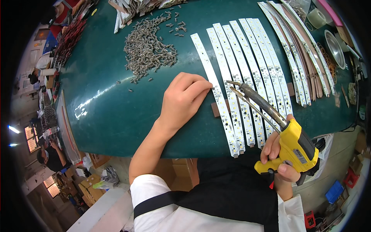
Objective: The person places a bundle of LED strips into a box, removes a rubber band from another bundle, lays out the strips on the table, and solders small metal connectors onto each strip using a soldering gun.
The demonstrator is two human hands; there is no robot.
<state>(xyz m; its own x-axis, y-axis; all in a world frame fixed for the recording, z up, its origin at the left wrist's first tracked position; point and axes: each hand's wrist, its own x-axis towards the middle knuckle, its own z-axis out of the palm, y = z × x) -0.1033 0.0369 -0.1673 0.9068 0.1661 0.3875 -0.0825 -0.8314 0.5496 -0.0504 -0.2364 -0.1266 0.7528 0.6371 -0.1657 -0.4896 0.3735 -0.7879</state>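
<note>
My right hand [279,154] is wrapped round the handle of a yellow soldering gun [296,145]. Its metal tip and thin feed tube point left, over the white LED strips [247,73], which lie side by side on the green table. At the leftmost LED strip [215,91], the pinched fingertips of my left hand [183,100] touch its left edge, close to the gun's tip. Whatever small piece those fingertips hold, if any, is hidden. Beyond my left hand lies a heap of small metallic cylindrical parts [148,50].
A wooden bar [215,110] runs under the strips. More strips [301,54] are stacked at the right, near a metal bowl [334,49] and a tape roll [317,17]. Further strips [133,7] pile up at the far edge. Another person [54,154] is at the left.
</note>
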